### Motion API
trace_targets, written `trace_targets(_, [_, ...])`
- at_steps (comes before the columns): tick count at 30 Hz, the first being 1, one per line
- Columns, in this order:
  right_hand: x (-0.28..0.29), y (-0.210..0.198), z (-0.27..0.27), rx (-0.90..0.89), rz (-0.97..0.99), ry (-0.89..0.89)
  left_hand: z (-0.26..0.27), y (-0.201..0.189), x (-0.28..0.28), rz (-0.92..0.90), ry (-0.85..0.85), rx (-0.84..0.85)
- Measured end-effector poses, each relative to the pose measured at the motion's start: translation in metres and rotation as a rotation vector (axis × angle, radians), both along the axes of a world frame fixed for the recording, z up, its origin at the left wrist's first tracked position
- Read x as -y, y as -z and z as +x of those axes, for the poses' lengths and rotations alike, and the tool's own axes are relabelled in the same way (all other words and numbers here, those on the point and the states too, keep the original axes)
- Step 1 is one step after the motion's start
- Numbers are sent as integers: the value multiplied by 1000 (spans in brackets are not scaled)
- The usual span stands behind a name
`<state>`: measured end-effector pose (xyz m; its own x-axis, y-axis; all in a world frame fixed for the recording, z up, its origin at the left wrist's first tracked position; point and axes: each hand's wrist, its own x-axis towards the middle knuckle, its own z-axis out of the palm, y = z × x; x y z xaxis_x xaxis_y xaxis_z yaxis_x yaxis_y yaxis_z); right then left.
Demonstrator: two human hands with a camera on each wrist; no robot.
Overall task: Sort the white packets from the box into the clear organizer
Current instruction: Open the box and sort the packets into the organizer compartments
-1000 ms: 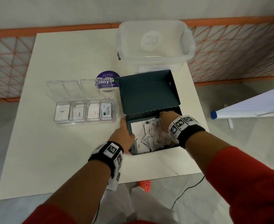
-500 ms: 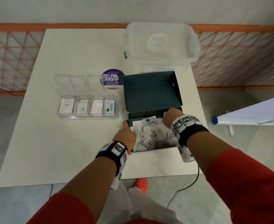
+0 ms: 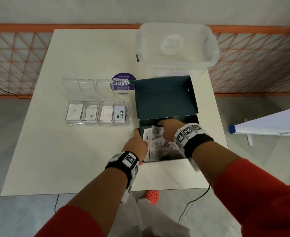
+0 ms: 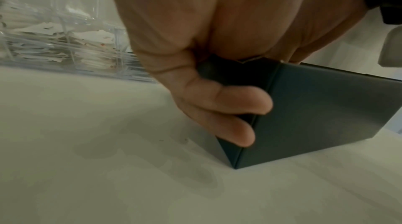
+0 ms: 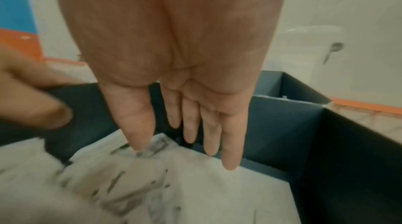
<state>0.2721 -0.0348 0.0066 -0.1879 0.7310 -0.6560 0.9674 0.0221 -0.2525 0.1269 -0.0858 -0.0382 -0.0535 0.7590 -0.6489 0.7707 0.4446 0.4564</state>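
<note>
Left hand (image 4: 217, 73) fingers curled round the dark box (image 4: 315, 112) corner. Right hand (image 5: 172, 66) fingers straight, tips on loose white packets (image 5: 195, 184) inside.

One dark box (image 3: 164, 100) with its lid up stands on one white table (image 3: 89, 159), holding a heap of white packets (image 3: 159, 144) too jumbled to count. One clear organizer (image 3: 98, 115) has four compartments, each with packets inside and each under its own raised lid. One lidded clear bin (image 3: 176, 47) and one purple round sticker (image 3: 123, 79) complete the tabletop.
</note>
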Motion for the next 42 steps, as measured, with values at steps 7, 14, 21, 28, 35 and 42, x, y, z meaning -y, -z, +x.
trace_targets(7, [6, 13, -18, -112, -106, -126, 0, 3, 0, -11, -24, 28])
trace_targets(14, [-2, 14, 45, 291, -73, -157, 2, 7, -2, -10, -4, -23])
trace_targets(21, [29, 15, 53, 521, 39, -405, 3, 7, 0, 11, -8, -42])
trace_targets(28, [14, 24, 27, 147, -181, -61, 4, -3, 3, 31, -17, -8])
trace_targets(35, [-9, 23, 39, 150, -54, 167, 3, -1, 3, 31, -10, -2])
trace_targets(42, [4, 42, 34, 83, -302, 223, 4, -6, 3, 29, -34, 26])
